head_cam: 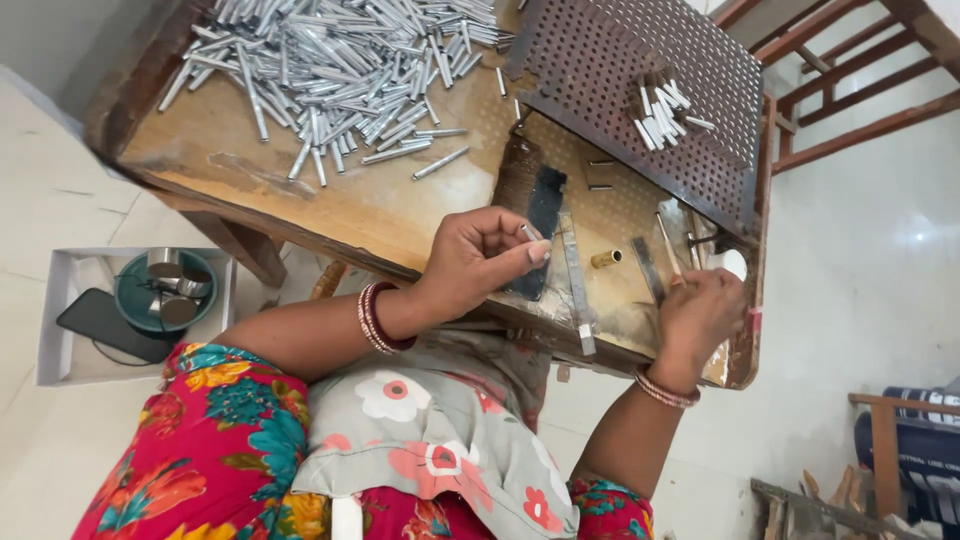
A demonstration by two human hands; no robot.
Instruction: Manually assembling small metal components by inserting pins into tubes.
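My left hand (478,262) pinches a short silver metal tube (528,232) over a dark flat block (543,218) on the wooden workbench (380,205). My right hand (697,312) grips a thin stick-like tool (667,245) near the bench's right end, beside a narrow metal strip (646,268). A small brass tube (605,258) lies between the hands, next to a long metal bar (576,282). Both wrists wear bangles.
A big heap of silver tubes (330,60) covers the far left of the bench. A brown perforated board (640,90) holds several standing tubes (660,110). On the floor, a white tray (60,330) holds a green bowl (165,292) and a phone (105,322). Wooden frames stand at right.
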